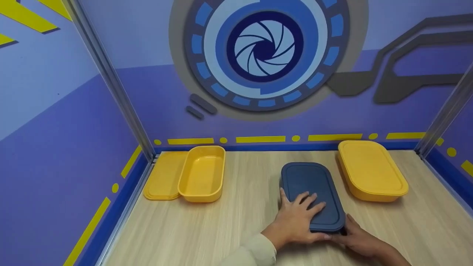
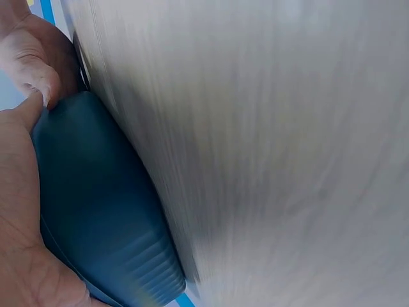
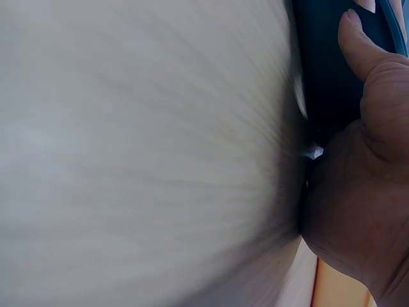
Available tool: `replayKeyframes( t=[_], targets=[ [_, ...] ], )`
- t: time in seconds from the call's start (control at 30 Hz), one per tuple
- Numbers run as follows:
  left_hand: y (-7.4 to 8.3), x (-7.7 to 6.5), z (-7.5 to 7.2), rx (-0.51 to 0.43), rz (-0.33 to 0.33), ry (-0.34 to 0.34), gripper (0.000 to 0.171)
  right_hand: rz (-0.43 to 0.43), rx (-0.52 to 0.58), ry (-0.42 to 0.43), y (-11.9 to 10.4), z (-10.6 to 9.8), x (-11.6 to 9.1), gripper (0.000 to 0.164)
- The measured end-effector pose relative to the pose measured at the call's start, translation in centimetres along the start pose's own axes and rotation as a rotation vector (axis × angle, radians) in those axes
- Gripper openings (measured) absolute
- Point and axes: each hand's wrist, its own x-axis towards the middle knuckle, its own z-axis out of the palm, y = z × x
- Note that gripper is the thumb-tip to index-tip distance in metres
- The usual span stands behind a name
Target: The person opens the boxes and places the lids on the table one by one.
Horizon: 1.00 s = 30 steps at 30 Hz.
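Note:
A dark blue lidded food container (image 1: 310,179) sits right of the table's middle, its lid on. My left hand (image 1: 295,221) lies across the lid's near half with the fingers spread, its thumb along the near end. At the near right corner, my right hand (image 1: 358,238) grips the container low down. In the right wrist view its thumb (image 3: 361,48) presses against the container's side wall; its other fingers are mostly hidden beneath the container. The left wrist view shows the container's ribbed side wall (image 2: 108,192) close over the table, both thumbs meeting at one corner.
A yellow container (image 1: 202,173) without its lid stands at the left, its near edge beside a flat yellow lid (image 1: 166,177). Another yellow container (image 1: 373,170), lid on, stands at the right. Printed panels (image 1: 258,125) wall in the wooden table (image 1: 244,192) at back and sides.

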Motion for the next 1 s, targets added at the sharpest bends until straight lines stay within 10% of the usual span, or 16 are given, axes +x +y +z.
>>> replayKeyframes(
  t=[1.0],
  targets=[
    [1.0,0.6,-0.7,0.012,-0.046,-0.011,0.095,0.051,0.009,-0.002,0.1,-0.1,0.1,0.108]
  ],
)
